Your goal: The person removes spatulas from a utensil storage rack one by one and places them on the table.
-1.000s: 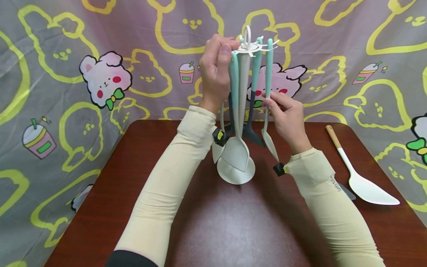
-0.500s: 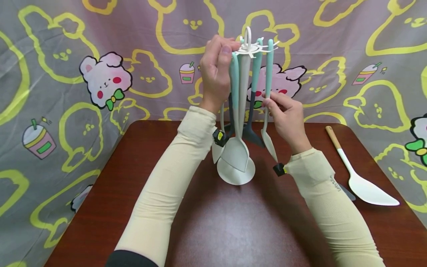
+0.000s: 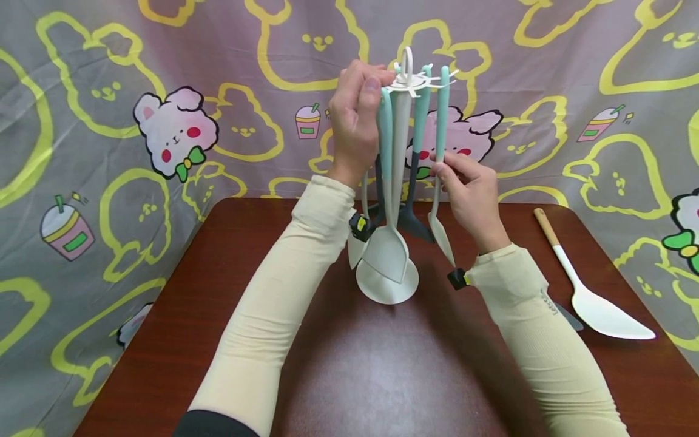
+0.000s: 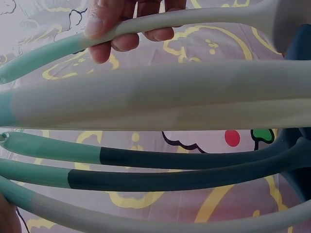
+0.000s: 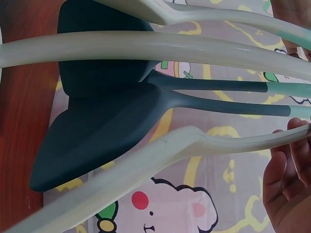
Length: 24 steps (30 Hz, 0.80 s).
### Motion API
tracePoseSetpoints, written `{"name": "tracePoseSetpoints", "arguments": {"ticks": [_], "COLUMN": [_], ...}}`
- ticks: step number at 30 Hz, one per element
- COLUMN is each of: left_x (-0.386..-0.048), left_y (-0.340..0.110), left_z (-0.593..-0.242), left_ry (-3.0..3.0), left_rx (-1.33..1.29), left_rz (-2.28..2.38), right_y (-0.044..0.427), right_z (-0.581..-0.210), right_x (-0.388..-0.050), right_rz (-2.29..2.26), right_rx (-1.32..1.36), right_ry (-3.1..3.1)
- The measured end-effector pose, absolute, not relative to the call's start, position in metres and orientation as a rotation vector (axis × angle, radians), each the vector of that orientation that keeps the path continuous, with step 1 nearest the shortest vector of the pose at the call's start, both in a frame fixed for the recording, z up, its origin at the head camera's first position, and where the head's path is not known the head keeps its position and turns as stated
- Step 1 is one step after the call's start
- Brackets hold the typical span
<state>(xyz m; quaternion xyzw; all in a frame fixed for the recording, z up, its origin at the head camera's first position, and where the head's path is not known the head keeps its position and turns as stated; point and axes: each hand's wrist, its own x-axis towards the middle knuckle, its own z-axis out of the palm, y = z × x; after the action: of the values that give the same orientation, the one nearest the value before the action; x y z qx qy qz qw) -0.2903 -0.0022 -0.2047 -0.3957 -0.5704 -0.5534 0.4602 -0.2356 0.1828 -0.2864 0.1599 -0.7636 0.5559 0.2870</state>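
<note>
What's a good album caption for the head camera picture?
Left hand at the top of a white rack, right hand pinching a mint-handled utensil.

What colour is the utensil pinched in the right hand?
The utensil is mint green on top, pale grey-white below; the head view shows it best.

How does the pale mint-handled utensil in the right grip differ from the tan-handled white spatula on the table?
The pale mint-handled utensil is upright; the tan-handled white spatula lies on the brown table.
The right grip pinches the utensil; no grip holds the spatula.
The utensil's handle is mint green; the spatula's is tan, like wood.
Both have pale necks and heads.
</note>
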Motion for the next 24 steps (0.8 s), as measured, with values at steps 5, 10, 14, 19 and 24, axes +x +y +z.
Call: {"name": "tracePoseSetpoints", "arguments": {"ticks": [5, 10, 14, 19, 24], "left_x": [-0.2903, -0.2900, -0.2896, -0.2903, -0.2914], "left_y": [-0.0025, -0.0027, -0.0029, -0.0034, -0.0030], "left_z": [-0.2051, -0.2048, -0.2045, -0.2049, -0.2047], "left_ry": [-1.409, -1.404, -1.405, -1.406, -1.405], "left_rx": [-0.971, -0.978, -0.979, -0.980, -0.982], "left_rz": [-1.358, -1.358, -1.356, -1.350, -1.349], "right_y": [0.1826, 0.1834, 0.1836, 0.1829, 0.1820], "right_z": [-0.2863, -0.2869, -0.2874, -0.2878, -0.2872], "right_x": [-0.2353, -0.2356, -0.2363, -0.2374, -0.2371], "right_rz": [1.492, 1.504, 1.516, 1.526, 1.537], "right_rx": [0.430, 0.435, 0.437, 0.444, 0.451], "right_ry": [-2.032, -2.025, -2.015, -2.002, -1.994]}}
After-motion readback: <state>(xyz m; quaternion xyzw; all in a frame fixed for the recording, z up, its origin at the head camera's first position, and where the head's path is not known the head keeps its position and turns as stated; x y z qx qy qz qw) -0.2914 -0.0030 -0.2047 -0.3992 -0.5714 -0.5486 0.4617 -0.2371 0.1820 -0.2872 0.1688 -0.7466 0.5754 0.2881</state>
